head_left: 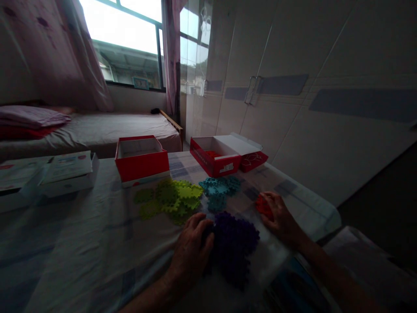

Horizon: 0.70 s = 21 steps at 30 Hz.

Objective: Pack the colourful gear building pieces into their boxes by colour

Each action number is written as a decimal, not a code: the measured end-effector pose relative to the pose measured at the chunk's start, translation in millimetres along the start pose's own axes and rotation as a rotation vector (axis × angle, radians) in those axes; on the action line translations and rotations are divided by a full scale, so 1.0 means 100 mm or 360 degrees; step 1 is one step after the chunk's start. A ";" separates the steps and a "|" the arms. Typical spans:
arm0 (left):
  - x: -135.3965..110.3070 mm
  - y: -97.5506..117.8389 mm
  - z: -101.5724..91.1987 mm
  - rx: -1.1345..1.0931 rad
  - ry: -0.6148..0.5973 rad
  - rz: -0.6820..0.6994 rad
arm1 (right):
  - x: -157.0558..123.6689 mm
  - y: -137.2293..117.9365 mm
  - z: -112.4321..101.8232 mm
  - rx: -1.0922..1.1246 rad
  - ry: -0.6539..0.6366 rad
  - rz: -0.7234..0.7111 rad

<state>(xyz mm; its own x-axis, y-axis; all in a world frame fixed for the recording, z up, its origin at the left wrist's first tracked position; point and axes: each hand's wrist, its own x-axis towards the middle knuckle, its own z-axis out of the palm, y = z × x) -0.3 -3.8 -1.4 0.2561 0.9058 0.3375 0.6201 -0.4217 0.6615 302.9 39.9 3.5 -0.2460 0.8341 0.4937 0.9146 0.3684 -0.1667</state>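
Observation:
Several piles of toothed foam puzzle pieces lie on a cloth-covered table. My left hand rests on the left edge of the purple pile, fingers curled over it. My right hand is closed around a red-orange piece at the table's right side. A green pile and a blue pile lie just beyond my hands.
A red box stands behind the green pile. An open red box with a white lid holds red pieces behind the blue pile. White boxes sit at the left. A bed and a wardrobe lie beyond.

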 end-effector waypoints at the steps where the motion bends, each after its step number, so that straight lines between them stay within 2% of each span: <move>1: 0.00 0.00 0.00 0.0000 0.0001 -0.0004 | 0.01 0.01 -0.01 0.0005 -0.0004 -0.0005; 5: 0.00 -0.01 0.01 -0.0007 0.0017 -0.0009 | 0.07 0.08 -0.01 0.0054 0.0113 0.0052; 9: 0.00 -0.01 0.01 -0.0016 -0.0011 -0.0018 | 0.13 0.22 -0.01 0.0295 0.0235 0.0386; 11: 0.00 -0.01 0.01 -0.0015 -0.0022 -0.0027 | 0.15 0.30 -0.03 0.0600 0.0255 0.0658; 14: 0.00 -0.01 0.01 -0.0014 -0.0019 -0.0036 | 0.19 0.42 -0.08 0.1341 0.0243 0.1105; 16: 0.00 -0.01 0.01 -0.0020 -0.0019 -0.0046 | 0.27 0.46 -0.14 0.1764 0.0299 0.1313; 18: 0.00 0.00 0.01 -0.0026 -0.0015 -0.0060 | 0.45 0.43 -0.21 0.1973 0.0415 0.1378; 21: -0.01 0.01 0.01 -0.0036 0.0005 -0.0055 | 0.92 0.23 -0.30 0.2024 0.0446 0.1184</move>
<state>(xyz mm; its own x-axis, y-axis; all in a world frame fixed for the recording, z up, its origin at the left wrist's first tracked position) 0.9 -4.6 -2.1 0.2328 0.9197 0.3163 0.6117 -0.3913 0.6875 311.0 113.4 70.4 0.3398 0.9368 0.0836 -0.1189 0.1309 -0.9842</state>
